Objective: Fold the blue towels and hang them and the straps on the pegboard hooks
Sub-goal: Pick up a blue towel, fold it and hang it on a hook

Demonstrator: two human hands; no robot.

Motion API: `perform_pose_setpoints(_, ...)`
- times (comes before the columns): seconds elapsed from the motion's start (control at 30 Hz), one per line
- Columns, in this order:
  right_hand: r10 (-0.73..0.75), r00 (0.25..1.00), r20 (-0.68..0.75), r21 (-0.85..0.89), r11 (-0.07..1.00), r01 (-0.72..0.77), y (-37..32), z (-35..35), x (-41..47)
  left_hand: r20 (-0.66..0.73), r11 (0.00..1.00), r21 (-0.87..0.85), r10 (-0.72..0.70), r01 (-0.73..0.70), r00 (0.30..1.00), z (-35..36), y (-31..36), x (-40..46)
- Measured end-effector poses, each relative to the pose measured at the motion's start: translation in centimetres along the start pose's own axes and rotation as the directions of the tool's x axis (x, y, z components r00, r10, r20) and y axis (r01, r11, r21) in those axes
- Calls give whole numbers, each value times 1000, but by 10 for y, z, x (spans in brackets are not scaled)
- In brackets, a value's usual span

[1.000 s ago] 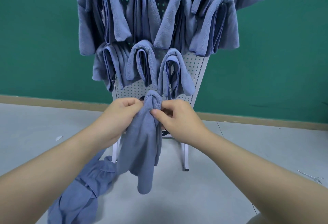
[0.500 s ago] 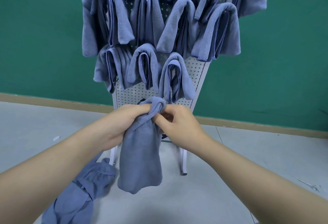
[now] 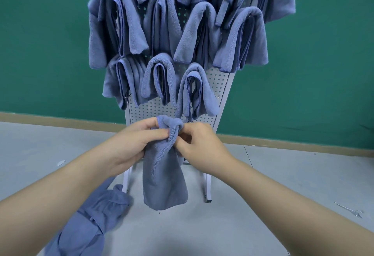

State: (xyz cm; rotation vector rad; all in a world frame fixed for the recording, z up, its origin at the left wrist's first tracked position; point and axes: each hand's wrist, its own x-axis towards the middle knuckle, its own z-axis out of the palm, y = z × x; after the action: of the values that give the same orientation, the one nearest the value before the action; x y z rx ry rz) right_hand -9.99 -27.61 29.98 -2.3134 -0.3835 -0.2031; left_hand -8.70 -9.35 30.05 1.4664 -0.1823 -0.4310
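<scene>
A folded blue towel point(image 3: 164, 176) hangs down from my two hands, its bunched top fold pressed against the lower part of the white pegboard point(image 3: 219, 81). My left hand point(image 3: 131, 144) pinches the fold from the left and my right hand point(image 3: 200, 144) grips it from the right. The hook behind the fold is hidden. Several folded blue towels point(image 3: 194, 91) hang on the board in rows above. Another blue towel point(image 3: 91, 219) lies crumpled on the floor under my left forearm. A narrow blue strap point(image 3: 223, 10) hangs among the upper towels.
The pegboard stands on white legs point(image 3: 207, 187) on a grey floor, in front of a green wall point(image 3: 315, 63) with a tan baseboard. Scissors point(image 3: 351, 210) lie on the floor at the right. A small white scrap point(image 3: 60, 162) lies at the left.
Both hands have lifted the towel's top fold higher against the lower pegboard. The towel's hanging end has swung to hang straight. The view has shifted down slightly.
</scene>
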Motion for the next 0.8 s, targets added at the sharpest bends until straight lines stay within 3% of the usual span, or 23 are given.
perform_pose_setpoints(0.4, 1, 998, 67, -48, 999, 2, 4, -3, -2, -5, 999, 27, 31, -31, 1000, 4, -1, 5)
perform_pose_setpoints(0.63, -15, 998, 56, -54, 998, 18, 7, -3, 0, -71, 999, 19, 36, -35, 997, 7, 1, 5)
perform_pose_setpoints(0.8, -1, 1000, 8, -58, 998, 1, 8, -5, 3, -208, 996, -38, 74, -83, 975, 4, 3, 8)
